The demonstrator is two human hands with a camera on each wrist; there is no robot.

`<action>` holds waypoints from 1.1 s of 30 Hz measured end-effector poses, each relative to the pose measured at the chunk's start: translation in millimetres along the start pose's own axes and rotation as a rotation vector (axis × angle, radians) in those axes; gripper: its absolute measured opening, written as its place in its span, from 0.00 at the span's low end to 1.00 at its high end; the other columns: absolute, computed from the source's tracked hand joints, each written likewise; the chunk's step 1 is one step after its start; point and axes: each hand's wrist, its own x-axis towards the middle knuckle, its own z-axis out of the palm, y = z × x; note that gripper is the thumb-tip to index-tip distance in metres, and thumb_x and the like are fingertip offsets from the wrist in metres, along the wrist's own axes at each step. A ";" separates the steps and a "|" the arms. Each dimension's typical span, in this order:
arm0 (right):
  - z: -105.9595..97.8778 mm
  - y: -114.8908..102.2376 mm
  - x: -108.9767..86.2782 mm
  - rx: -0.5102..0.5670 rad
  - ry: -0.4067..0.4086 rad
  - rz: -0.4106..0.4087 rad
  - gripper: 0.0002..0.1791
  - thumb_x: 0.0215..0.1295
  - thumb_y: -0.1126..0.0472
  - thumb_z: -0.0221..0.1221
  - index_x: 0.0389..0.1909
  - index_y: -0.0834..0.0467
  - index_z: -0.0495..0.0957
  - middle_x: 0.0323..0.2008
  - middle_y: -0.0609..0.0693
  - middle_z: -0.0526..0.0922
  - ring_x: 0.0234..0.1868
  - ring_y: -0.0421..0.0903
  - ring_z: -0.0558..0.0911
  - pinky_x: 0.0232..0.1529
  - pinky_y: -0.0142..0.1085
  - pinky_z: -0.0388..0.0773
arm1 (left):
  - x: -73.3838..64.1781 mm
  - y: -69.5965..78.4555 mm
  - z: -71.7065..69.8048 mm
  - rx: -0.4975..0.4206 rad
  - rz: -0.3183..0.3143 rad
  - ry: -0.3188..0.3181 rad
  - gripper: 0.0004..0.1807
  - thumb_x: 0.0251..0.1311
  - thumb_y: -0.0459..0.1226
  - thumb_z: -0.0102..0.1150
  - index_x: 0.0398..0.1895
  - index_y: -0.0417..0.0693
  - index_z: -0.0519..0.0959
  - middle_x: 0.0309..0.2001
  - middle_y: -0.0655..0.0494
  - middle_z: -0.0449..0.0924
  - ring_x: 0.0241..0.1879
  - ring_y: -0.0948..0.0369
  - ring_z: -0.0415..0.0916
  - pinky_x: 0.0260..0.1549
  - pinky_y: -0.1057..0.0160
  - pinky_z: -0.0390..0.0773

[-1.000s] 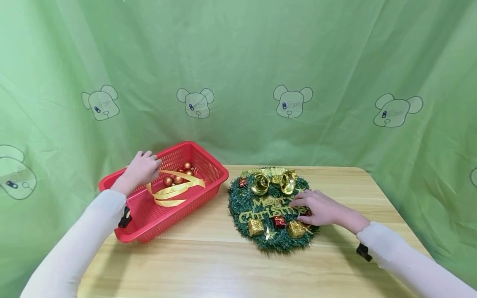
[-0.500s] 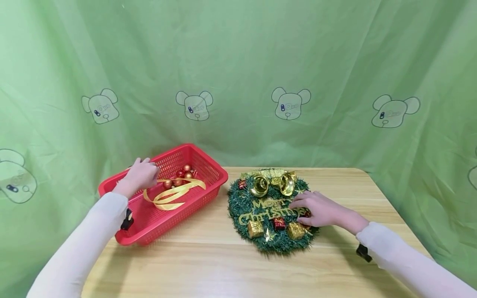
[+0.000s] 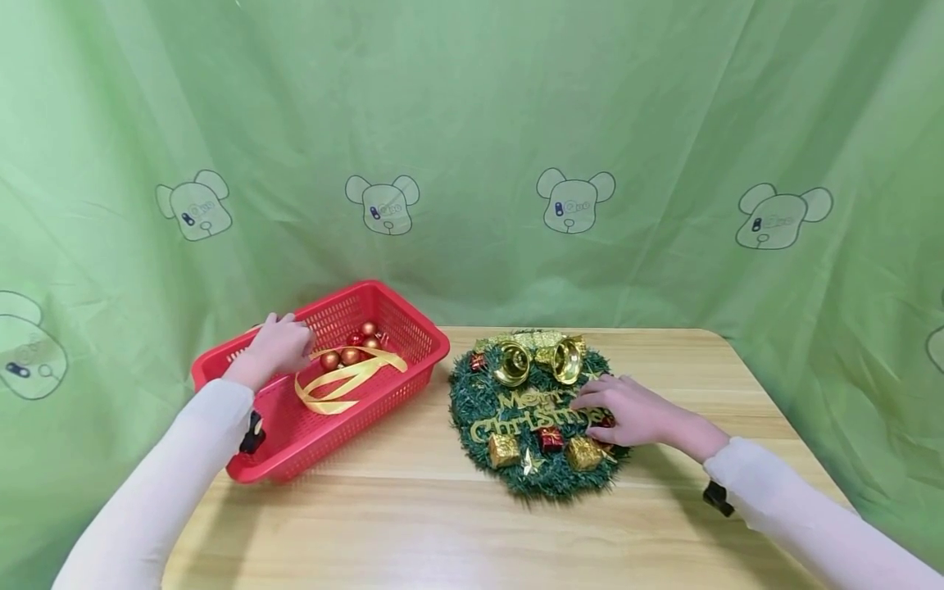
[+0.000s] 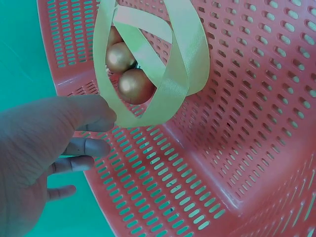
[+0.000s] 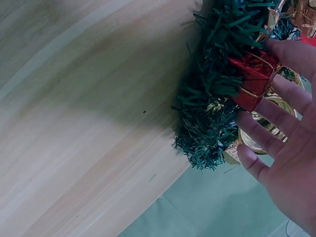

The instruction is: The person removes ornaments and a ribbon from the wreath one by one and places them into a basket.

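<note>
In the head view my left hand [image 3: 279, 351] hangs over the left end of a red plastic basket [image 3: 435, 344]. Its thumb and index finger pinch a yellow ribbon [image 4: 170, 91], whose loops trail across the basket; the other fingers [image 4: 88, 147] are loose. Copper-coloured Christmas balls [image 4: 136, 86] lie beyond the ribbon. On the right, my right hand [image 3: 634, 411] rests with spread fingers on a green tinsel wreath [image 3: 472, 393] reading "Merry Christmas". In the right wrist view those fingers lie by a small red gift box [image 5: 254, 79] on the wreath.
Gold bells [image 3: 566, 360], gold gift boxes [image 3: 505, 451] and a star [image 3: 531, 464] decorate the wreath. Basket and wreath sit apart on a light wooden table [image 3: 442, 524]. A green curtain [image 3: 472, 98] hangs directly behind the table's far edge.
My left hand has dropped slightly into the basket, and the ribbon loops have sunk lower and shifted a little. My right hand stays on the wreath.
</note>
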 end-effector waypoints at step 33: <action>-6.2 3.5 -0.6 0.040 -0.036 0.001 0.21 0.60 0.57 0.67 0.55 0.56 0.84 0.57 0.60 0.84 0.57 0.63 0.80 0.55 0.67 0.74 | 9.7 30.0 -28.5 -0.080 0.039 0.137 0.06 0.56 0.38 0.64 0.34 0.46 0.85 0.37 0.48 0.84 0.43 0.47 0.73 0.49 0.40 0.68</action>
